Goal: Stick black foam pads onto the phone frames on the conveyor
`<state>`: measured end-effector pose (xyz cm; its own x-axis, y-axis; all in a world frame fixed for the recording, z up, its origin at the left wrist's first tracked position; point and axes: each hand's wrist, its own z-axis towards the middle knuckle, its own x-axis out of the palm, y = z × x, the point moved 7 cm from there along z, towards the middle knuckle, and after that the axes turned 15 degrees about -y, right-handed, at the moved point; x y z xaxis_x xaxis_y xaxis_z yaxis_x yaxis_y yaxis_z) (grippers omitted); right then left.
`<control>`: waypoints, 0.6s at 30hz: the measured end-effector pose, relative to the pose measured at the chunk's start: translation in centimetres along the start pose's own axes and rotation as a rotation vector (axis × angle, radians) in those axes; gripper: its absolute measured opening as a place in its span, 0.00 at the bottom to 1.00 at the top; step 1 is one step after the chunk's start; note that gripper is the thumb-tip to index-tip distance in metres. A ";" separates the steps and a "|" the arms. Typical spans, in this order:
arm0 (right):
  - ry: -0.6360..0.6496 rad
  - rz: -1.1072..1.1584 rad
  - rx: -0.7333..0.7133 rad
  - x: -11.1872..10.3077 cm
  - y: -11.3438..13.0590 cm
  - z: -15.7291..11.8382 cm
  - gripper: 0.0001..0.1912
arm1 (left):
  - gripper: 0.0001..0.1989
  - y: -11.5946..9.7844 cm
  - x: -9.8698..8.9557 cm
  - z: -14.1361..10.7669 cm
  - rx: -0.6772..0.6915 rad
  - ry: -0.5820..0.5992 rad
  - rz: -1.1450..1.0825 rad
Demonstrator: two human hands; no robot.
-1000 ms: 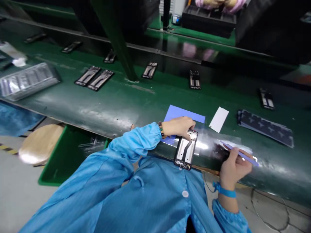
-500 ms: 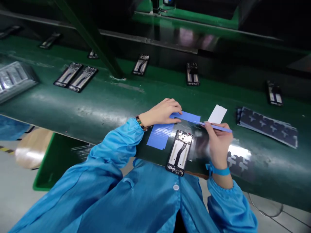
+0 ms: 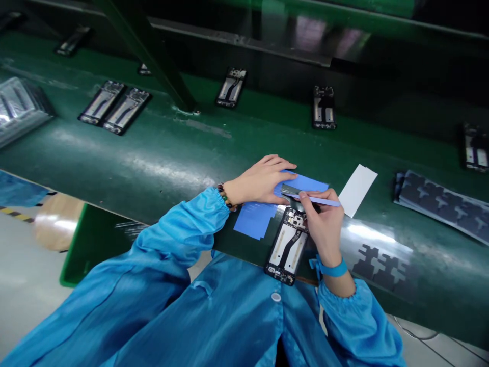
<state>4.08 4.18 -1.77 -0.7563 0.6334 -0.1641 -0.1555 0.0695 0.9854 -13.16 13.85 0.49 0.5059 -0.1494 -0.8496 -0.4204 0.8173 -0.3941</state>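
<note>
My left hand (image 3: 263,181) lies with its fingers spread on a blue sheet (image 3: 309,182) on the green bench. Between finger and thumb, my right hand (image 3: 323,219) pinches a thin blue strip (image 3: 321,200), whose left end reaches close to my left fingertips. Just below both hands, an opened phone (image 3: 288,247) rests at the bench's front edge, its dark flex cable across a pale panel. More blue sheets (image 3: 252,220) lie below my left wrist. A white card (image 3: 358,190) is to the right of my right hand.
Dark cut-out sheets are stacked (image 3: 443,204) at right, with another cut-out sheet (image 3: 378,262) nearer the front. Several opened phones (image 3: 324,107) line the back of the green bench (image 3: 183,163). A slanted green post (image 3: 148,56) stands at back left; a green bin (image 3: 91,244) is below.
My right hand has moved left with the blue strip, closer to my left hand. My left hand remains on the blue sheet. The camera view has shifted slightly.
</note>
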 end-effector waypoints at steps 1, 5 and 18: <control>-0.005 0.018 0.015 -0.2 0.0 0.0 0.21 | 0.38 0.0 0.0 0.0 -0.005 0.000 -0.002; -0.152 0.114 0.055 -3.8 0.0 -0.4 0.24 | 0.33 -0.4 -0.3 0.1 0.012 -0.037 -0.039; -0.207 0.046 0.016 -7.8 -0.9 -5.4 0.21 | 0.11 -6.2 0.1 -1.5 0.276 -0.001 -0.305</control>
<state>6.62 -4.99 -1.62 -0.6154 0.7808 -0.1073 -0.1123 0.0478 0.9925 -11.57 7.92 2.31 0.5769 -0.4071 -0.7081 -0.0338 0.8543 -0.5188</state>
